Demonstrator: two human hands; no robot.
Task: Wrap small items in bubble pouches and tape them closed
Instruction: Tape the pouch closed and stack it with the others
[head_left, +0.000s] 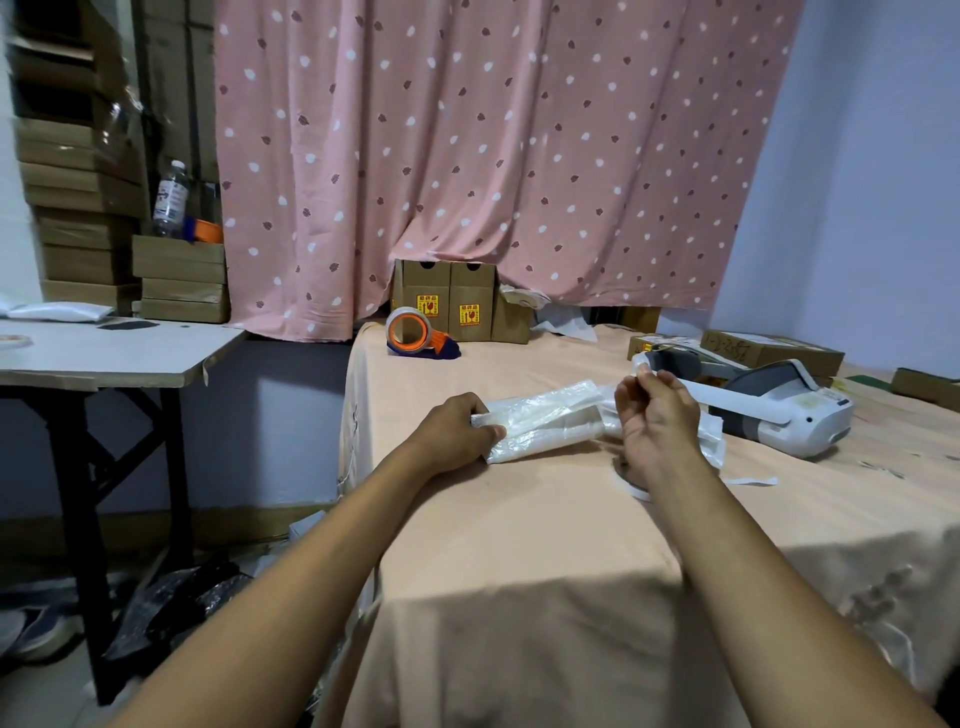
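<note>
One rolled bubble pouch (545, 421), its contents hidden, lay mid-table (519, 530). The left hand (457, 431) gripped its left end. The right hand (657, 426) pinched a white strip (640, 366). Two labelled cartons (423, 291) stood at the far edge.

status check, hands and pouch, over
Left hand grips left end of rolled bubble pouch on the cloth. Right hand raised beside it, pinching what looks like a tape strip. Tape roll lies under the right wrist, nothing blocking.
</note>
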